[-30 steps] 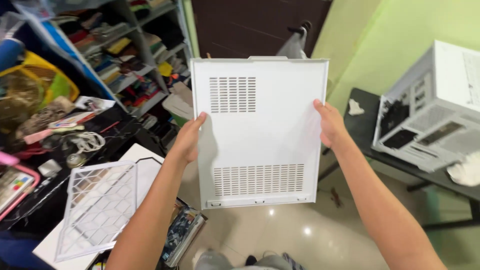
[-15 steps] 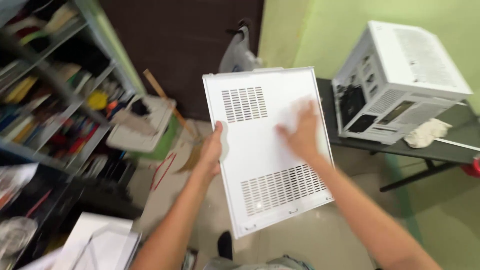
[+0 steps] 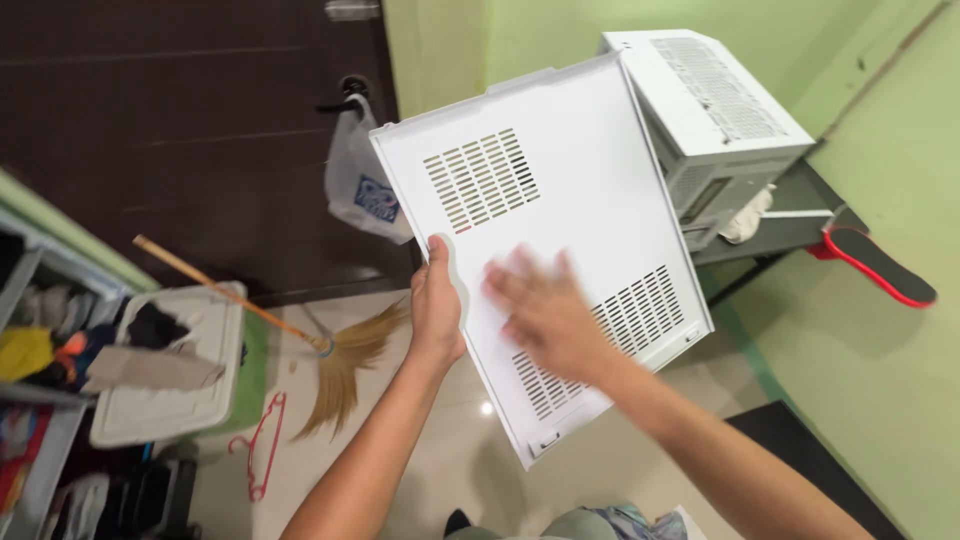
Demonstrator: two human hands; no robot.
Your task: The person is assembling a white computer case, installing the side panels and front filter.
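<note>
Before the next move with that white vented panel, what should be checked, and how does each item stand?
1. Left hand grips the white panel edge: ok.
2. Right hand lies flat on the panel face: blurred, contact cannot tell.
3. Panel clear of the white case on the table: cannot tell, they overlap in view.
4. Vent slots undamaged: ok.
5. Floor below clear: not ok, broom and red hanger lie there.

Both my forearms are bare, no sleeves showing, and no watch or rings on the left hand (image 3: 437, 305) or right hand (image 3: 545, 315). The right one's motion-blurred. Patterned grey-blue clothing peeks in at the bottom edge.
</note>
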